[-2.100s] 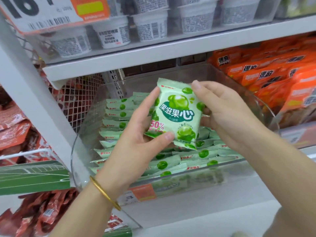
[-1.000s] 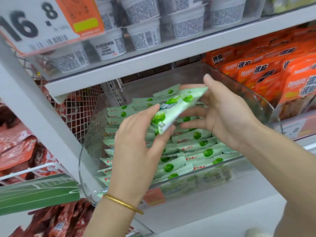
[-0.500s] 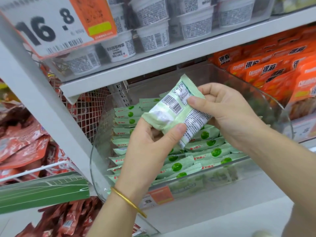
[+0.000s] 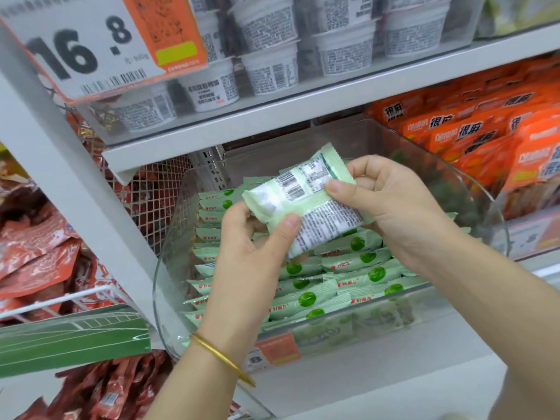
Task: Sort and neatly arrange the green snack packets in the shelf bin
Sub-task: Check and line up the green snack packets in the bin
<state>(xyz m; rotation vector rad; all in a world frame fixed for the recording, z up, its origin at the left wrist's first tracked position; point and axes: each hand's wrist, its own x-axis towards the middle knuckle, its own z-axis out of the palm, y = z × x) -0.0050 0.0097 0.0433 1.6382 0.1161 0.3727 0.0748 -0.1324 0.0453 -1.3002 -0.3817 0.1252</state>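
A green snack packet (image 4: 306,201) is held above the clear shelf bin (image 4: 169,274), its printed back with barcodes facing me. My left hand (image 4: 254,256) pinches its lower left end between thumb and fingers. My right hand (image 4: 391,207) grips its right edge, thumb on the back panel. Rows of green packets (image 4: 348,268) stand on edge in the bin beneath both hands, partly hidden by them.
A white shelf (image 4: 303,107) with white tubs (image 4: 266,68) hangs just above the bin. Orange packets (image 4: 472,137) fill the bin to the right, red packets (image 4: 33,256) the wire basket to the left. A price sign (image 4: 91,47) hangs at upper left.
The packet was turned over between my hands, from its green front facing me to its printed back. Both hands keep hold of it above the bin.
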